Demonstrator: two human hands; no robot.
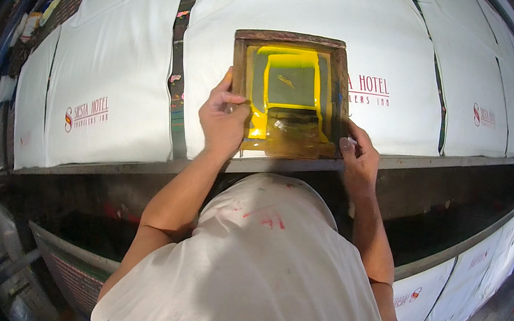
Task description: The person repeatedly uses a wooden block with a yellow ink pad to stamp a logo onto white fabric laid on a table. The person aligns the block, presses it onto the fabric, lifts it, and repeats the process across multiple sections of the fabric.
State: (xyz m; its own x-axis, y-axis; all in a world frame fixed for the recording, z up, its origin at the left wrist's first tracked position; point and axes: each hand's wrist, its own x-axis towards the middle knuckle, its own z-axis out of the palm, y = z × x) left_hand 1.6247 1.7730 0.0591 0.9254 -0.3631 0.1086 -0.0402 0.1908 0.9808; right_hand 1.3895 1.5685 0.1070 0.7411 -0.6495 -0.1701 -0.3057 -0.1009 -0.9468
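A small wooden-framed screen (292, 77) with yellow ink smeared round a grey middle is held over a white cloth (399, 43) with red print on it. My left hand (224, 117) grips the frame's left side, thumb on its front. My right hand (359, 154) grips its lower right side, with fingers partly hidden behind the wood. I cannot tell whether the frame rests on the cloth or sits just above it.
More white printed cloths (117, 38) lie side by side on a long table with a metal edge (413, 160). A second row (427, 300) lies behind me at lower right. Clutter (31, 27) stands at the far left.
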